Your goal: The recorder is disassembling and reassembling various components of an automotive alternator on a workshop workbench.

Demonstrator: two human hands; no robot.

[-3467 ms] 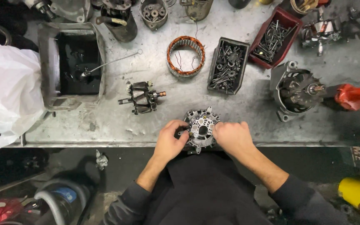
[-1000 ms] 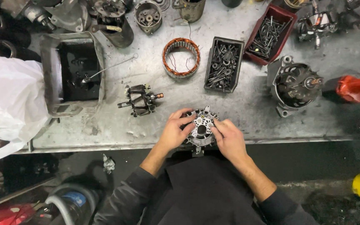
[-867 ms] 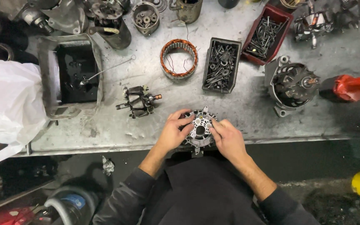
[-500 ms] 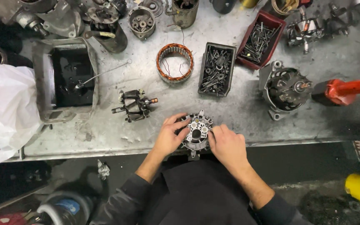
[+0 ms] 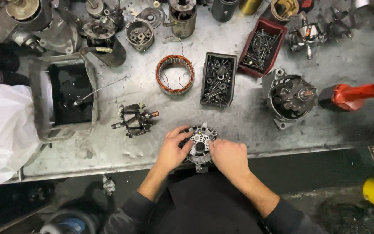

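Observation:
A round grey alternator end housing lies at the near edge of the metal workbench. My left hand grips its left side with fingers curled over the rim. My right hand presses against its right side, thumb on the housing. To the left lies a dark rotor with a shaft. Beyond the housing sits a copper-wound stator ring.
A black tray of bolts and a red tray of screws stand behind. Another alternator housing and a red power tool lie right. A metal pan of dark liquid and a white bag sit left.
Both hands have stayed on the housing, turning and working it slightly at the bench edge. The view has shifted a little; nothing else on the bench has moved.

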